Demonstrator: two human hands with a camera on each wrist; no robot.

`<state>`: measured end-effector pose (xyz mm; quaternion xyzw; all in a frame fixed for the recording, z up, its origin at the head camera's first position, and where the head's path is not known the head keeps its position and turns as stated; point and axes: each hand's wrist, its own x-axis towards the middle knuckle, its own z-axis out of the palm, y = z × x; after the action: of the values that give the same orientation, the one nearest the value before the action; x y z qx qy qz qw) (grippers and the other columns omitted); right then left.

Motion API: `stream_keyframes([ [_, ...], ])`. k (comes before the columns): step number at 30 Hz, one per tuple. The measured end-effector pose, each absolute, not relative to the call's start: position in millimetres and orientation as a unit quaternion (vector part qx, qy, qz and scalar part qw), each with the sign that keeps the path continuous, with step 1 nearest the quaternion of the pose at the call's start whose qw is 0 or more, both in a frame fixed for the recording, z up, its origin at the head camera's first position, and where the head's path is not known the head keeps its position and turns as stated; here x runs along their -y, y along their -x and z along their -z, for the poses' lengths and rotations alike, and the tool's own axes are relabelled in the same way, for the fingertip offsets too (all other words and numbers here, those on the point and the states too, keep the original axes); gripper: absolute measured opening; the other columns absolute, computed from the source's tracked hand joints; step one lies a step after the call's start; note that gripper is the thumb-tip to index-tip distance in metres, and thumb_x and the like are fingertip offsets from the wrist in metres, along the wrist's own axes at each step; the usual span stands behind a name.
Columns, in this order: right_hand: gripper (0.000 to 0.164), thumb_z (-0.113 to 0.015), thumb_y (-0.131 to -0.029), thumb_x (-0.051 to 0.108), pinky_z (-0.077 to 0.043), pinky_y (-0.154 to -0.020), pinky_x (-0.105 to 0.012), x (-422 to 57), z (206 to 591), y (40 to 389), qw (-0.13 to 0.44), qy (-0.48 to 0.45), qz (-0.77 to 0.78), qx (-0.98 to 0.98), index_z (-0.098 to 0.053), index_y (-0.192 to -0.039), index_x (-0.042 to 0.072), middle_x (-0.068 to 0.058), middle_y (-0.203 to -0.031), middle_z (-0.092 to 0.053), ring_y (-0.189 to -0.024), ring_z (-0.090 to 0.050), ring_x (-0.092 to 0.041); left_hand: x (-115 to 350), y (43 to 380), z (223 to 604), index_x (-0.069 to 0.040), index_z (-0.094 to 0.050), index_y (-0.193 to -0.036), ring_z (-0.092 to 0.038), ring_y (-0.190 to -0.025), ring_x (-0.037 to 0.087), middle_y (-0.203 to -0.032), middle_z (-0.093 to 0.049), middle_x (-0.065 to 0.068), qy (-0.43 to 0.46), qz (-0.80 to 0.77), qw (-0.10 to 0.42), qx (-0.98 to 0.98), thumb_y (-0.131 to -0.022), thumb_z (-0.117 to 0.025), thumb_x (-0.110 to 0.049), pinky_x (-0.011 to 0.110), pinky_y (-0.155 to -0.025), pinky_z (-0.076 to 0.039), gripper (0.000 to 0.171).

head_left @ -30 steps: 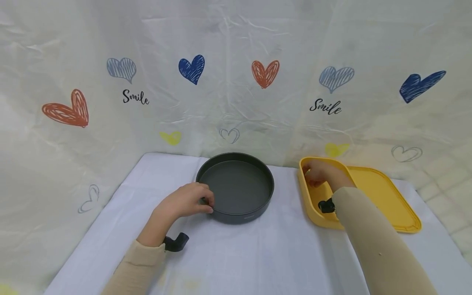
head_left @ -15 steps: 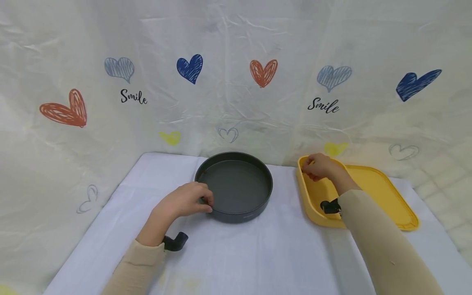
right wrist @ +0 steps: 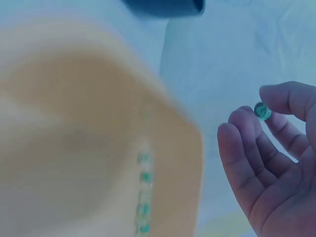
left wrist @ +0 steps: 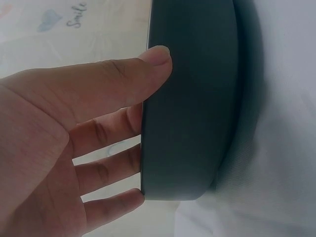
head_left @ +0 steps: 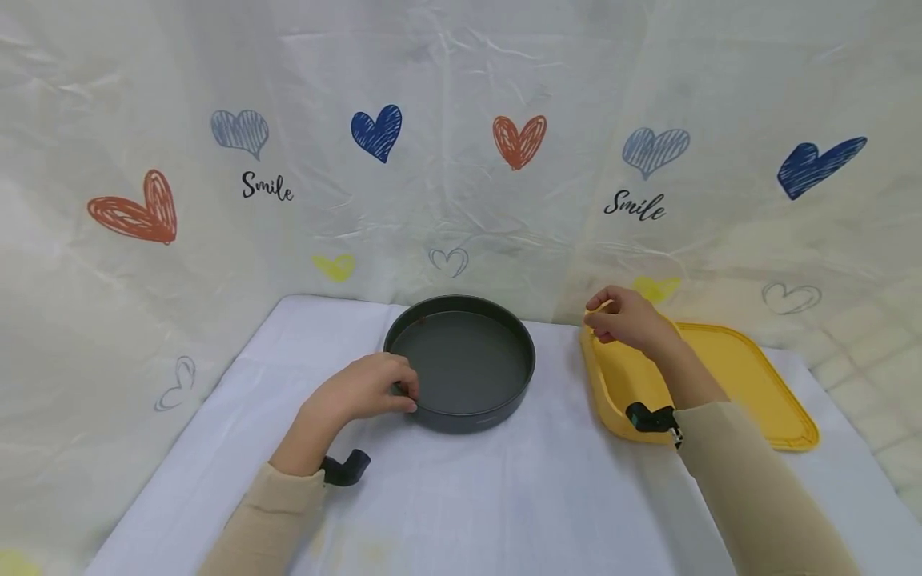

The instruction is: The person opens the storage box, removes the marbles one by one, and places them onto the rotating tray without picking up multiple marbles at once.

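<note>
Lighting soft and even; right wrist view blue-cast, partly blurred.
Faint glare marks the sheet behind the pan; soft shadow lies at the pan's base. The yellow box, right of the pan, is out of focus.

At the centre of the head view, the round pan looks like dark coated metal, smooth and matt. Right of centre, the yellow container appears to be smooth plastic with a soft sheen, as does the flat yellow tray beside it. In the right wrist view, the marble at right is glossy, see-through green glass. A thin, creased, faintly shiny plastic sheet fills the upper frame; the tablecloth below is matt white cloth.
</note>
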<state>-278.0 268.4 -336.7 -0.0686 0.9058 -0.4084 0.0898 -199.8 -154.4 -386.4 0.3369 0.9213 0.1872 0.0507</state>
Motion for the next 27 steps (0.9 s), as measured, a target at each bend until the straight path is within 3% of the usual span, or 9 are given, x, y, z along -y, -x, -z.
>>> stream_keyframes([
  [12,0.036,-0.067,-0.097,0.021,-0.059,-0.080,-0.030,-225,362,245,0.059,0.086,0.547,-0.831,-0.056,-0.120,-0.004,-0.023,-0.110,-0.063,-0.087,-0.067,-0.027,155,199,386,-0.028,-0.070,-0.083,-0.060,-0.084,0.008,-0.086,-0.060,-0.016,-0.331,-0.186,0.051,-0.924,-0.082,-0.083,-0.022,0.031,-0.079,-0.050,0.014],
  [17,0.034,-0.065,-0.099,0.020,-0.059,-0.080,-0.031,-204,372,241,0.067,0.089,0.611,-0.784,-0.055,-0.120,-0.005,-0.013,-0.103,-0.066,-0.084,-0.068,-0.023,155,199,386,-0.029,-0.070,-0.083,-0.060,-0.085,0.009,-0.086,-0.059,-0.017,-0.333,-0.186,0.051,-0.923,-0.082,-0.083,-0.022,0.031,-0.079,-0.050,0.014],
  [27,0.015,-0.064,-0.099,0.021,-0.059,-0.080,-0.030,-159,375,240,0.089,0.111,0.709,-0.691,-0.062,-0.105,0.007,-0.005,-0.092,-0.067,-0.080,-0.066,-0.017,155,197,383,-0.030,-0.070,-0.082,-0.060,-0.084,0.008,-0.085,-0.059,-0.018,-0.327,-0.187,0.054,-0.925,-0.082,-0.083,-0.021,0.030,-0.079,-0.050,0.015],
])
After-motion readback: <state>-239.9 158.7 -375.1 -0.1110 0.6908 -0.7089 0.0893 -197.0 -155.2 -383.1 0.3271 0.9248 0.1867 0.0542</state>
